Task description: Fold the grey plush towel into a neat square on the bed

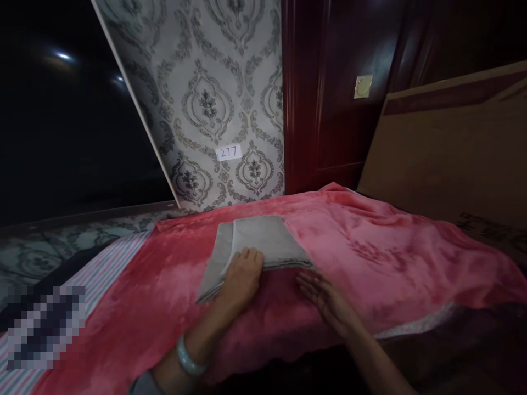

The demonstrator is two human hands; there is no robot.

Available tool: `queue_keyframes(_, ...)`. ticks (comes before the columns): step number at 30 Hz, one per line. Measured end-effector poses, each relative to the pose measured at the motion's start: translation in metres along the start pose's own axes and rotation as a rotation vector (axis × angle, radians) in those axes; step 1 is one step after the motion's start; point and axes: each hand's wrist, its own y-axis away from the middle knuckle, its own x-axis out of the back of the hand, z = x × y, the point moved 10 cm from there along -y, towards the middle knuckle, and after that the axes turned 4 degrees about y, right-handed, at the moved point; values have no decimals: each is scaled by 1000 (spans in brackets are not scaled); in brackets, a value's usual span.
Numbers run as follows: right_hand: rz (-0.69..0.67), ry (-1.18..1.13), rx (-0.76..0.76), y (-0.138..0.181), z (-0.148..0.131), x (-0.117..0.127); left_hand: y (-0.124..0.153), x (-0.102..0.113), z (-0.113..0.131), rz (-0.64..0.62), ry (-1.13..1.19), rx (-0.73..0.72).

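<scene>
A bangled left hand (241, 280) presses flat on folded grey cloth (259, 238), the right hand (325, 300) spread just beside it.

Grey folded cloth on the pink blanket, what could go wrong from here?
The left hand presses the grey folded cloth, whose loose lower flap might slip and undo the fold. The rucked pink blanket looks soft, so the cloth could drag or crease if the right hand beside it pushes across.
</scene>
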Motion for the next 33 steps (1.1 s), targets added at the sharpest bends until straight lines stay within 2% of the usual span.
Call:
queue_keyframes(5,-77,-4,-16,-7,15,-15,-32,72,-20,17,23,12)
queue_keyframes(7,-68,-12,-19,-13,22,-22,-45,100,-24,26,79,-13)
queue_keyframes(12,-25,-57,-7,-30,36,-45,-77,159,-22,15,166,-105)
queue_keyframes(15,-12,-23,84,-34,28,-57,-91,191,-20,-33,172,-108)
queue_keyframes(20,47,6,179,-14,12,-53,-100,243,-42,-70,311,-29)
queue_keyframes(22,53,-8,178,4,12,-47,-104,253,-59,-85,387,-1)
queue_keyframes(24,53,-34,148,24,17,-44,-115,250,-78,-123,449,37)
queue_keyframes(25,55,-48,134,33,20,-45,-123,241,-87,-163,473,56)
queue_keyframes(28,79,-85,152,50,19,-55,-157,198,-111,-246,446,121)
queue_keyframes(31,99,-130,183,42,15,-72,-192,151,-126,-105,329,180)
queue_keyframes(33,114,-154,95,26,25,-78,-201,112,-128,-20,312,218)
